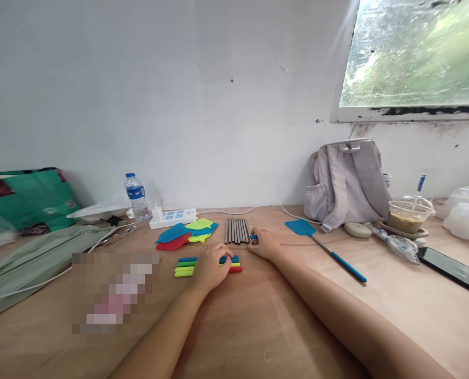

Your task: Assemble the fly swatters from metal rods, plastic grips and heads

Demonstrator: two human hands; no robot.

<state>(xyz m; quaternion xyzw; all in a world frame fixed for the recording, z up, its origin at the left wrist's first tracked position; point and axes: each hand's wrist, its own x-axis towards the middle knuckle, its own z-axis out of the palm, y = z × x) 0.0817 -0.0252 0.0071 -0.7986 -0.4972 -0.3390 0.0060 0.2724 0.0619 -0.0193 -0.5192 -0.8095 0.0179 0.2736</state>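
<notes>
My left hand (212,266) lies over a row of coloured plastic handles (183,267) in blue, green, yellow and red, its fingers curled onto them. Its palm hides their middle. Just right of a bundle of parallel metal rods (237,231), my right hand (266,244) is curled round a small blue piece (253,237), mostly hidden by the fingers. Blue, red and yellow-green flyswatter heads (175,234) overlap in a pile behind my left hand. To the right lies an assembled blue flyswatter (329,250) with a metal shaft and blue handle.
At the back stand a water bottle (135,196), a white power strip (173,217) and a grey backpack (347,184). On the right are a drink cup (408,217) and a phone (455,271). A grey-green cloth bag (32,263) and a green bag (37,197) lie left.
</notes>
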